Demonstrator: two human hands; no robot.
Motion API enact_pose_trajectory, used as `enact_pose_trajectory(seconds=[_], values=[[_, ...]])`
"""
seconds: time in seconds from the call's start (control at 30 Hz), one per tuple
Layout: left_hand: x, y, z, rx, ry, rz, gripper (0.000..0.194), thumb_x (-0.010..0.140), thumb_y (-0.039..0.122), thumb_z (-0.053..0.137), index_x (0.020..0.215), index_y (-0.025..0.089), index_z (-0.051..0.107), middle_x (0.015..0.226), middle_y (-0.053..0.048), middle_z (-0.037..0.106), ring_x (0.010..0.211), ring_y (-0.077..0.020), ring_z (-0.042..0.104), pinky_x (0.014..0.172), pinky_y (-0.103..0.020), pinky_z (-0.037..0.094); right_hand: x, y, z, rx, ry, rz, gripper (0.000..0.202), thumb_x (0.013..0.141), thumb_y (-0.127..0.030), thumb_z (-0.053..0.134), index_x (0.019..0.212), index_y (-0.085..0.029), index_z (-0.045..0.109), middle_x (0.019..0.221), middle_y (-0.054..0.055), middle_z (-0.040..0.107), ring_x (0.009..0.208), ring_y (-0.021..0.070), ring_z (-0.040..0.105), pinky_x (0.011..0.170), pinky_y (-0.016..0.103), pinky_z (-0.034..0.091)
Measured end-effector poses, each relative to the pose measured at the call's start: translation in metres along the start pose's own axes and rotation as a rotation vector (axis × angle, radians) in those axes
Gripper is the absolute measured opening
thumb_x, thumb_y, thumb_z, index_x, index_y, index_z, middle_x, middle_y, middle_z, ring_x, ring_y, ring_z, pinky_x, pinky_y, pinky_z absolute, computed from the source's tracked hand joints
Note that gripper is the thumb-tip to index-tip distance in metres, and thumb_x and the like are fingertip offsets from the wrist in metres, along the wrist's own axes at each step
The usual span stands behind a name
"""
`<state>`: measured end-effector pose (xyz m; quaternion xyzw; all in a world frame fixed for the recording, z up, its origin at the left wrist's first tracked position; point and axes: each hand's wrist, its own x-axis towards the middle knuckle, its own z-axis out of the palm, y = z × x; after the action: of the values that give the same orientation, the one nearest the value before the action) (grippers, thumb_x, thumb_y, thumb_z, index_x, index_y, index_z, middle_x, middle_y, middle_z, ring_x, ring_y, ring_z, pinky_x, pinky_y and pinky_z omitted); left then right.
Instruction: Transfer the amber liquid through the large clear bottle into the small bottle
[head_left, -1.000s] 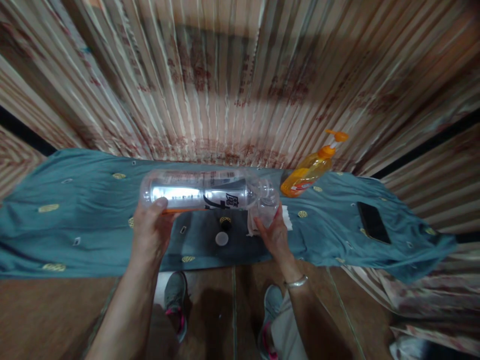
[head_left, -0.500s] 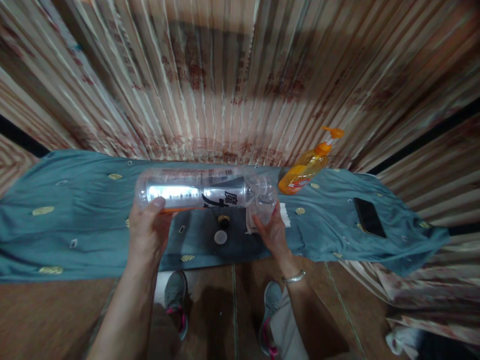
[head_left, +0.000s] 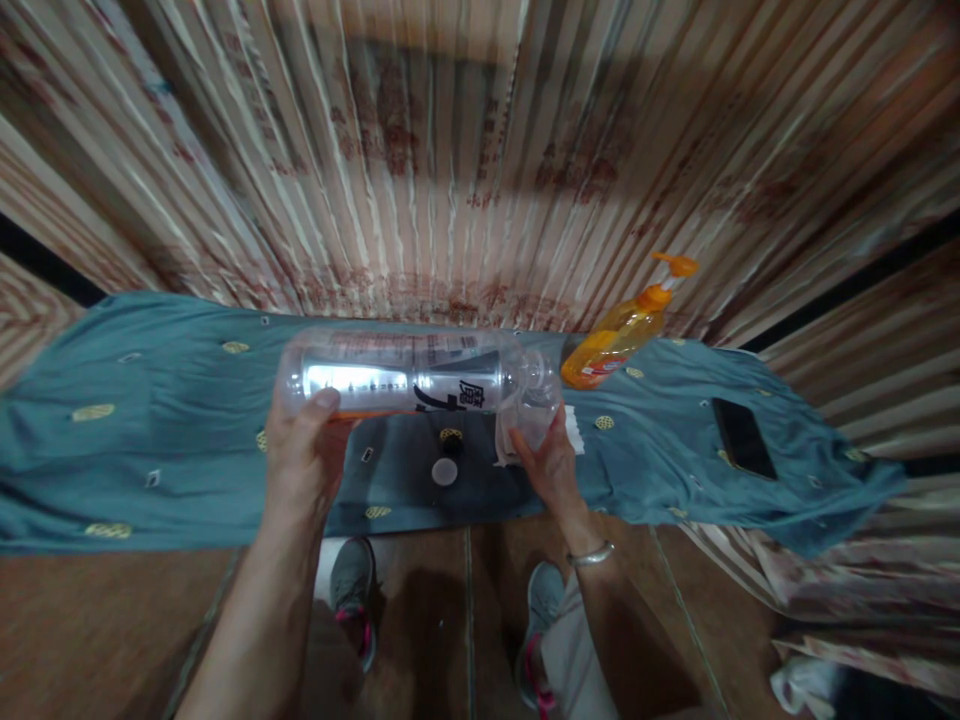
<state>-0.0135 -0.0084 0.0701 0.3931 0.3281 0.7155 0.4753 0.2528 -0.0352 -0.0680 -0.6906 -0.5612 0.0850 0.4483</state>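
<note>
A large clear plastic bottle with black lettering lies on its side in the air above the cloth. My left hand is closed around its base end, thumb on top. The bottle's neck points right, at the mouth of a small clear container, which looks like a plastic cup or small bottle. My right hand grips that container, a bracelet on the wrist. Below the bottle, a white round cap and a small dark cap rest on the cloth. White tissue lies behind my right hand.
A teal patterned cloth covers the narrow table. An orange pump bottle stands at the back right, and a black phone lies farther right. Striped curtains hang behind and at both sides.
The whole view has shifted slightly, moving the scene a little right. Both hands keep the same hold, with the bottle level and its neck at the small container.
</note>
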Motion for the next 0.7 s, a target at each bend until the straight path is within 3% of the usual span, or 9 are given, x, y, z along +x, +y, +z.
enact_pose_trajectory(seconds=[0.13,0.43,0.7], values=[[0.0011,-0.0015,-0.0014,-0.002,0.051,-0.008,0.048,0.065,0.035,0.083,0.110,0.028,0.066,0.102,-0.002,0.076,0.108,-0.0320,0.071,0.082,-0.046,0.063,0.0000,0.0016,0.0008,0.002,0.003,0.003,0.084,0.085,-0.053,0.062,0.156,-0.020,0.031,0.144,0.019,0.060,0.131,0.0359,0.059,0.103,0.063,0.052],[0.0023,-0.0045,-0.0071,0.038,0.081,-0.004,0.052,0.062,0.038,0.085,0.111,0.032,0.067,0.101,-0.002,0.075,0.099,-0.0300,0.073,0.079,-0.046,0.064,0.0017,0.0011,0.0007,0.009,0.000,0.021,0.086,0.083,-0.053,0.064,0.153,-0.014,0.033,0.143,0.022,0.060,0.130,0.0358,0.060,0.104,0.061,0.052],[0.0029,0.0000,-0.0022,0.022,0.091,0.001,0.074,0.055,0.039,0.090,0.123,0.026,0.062,0.094,-0.002,0.072,0.095,-0.0280,0.072,0.089,-0.052,0.060,0.0018,-0.0008,-0.0013,0.019,-0.020,0.048,0.088,0.083,-0.055,0.063,0.154,-0.014,0.031,0.144,0.024,0.058,0.131,0.0377,0.059,0.104,0.065,0.050]])
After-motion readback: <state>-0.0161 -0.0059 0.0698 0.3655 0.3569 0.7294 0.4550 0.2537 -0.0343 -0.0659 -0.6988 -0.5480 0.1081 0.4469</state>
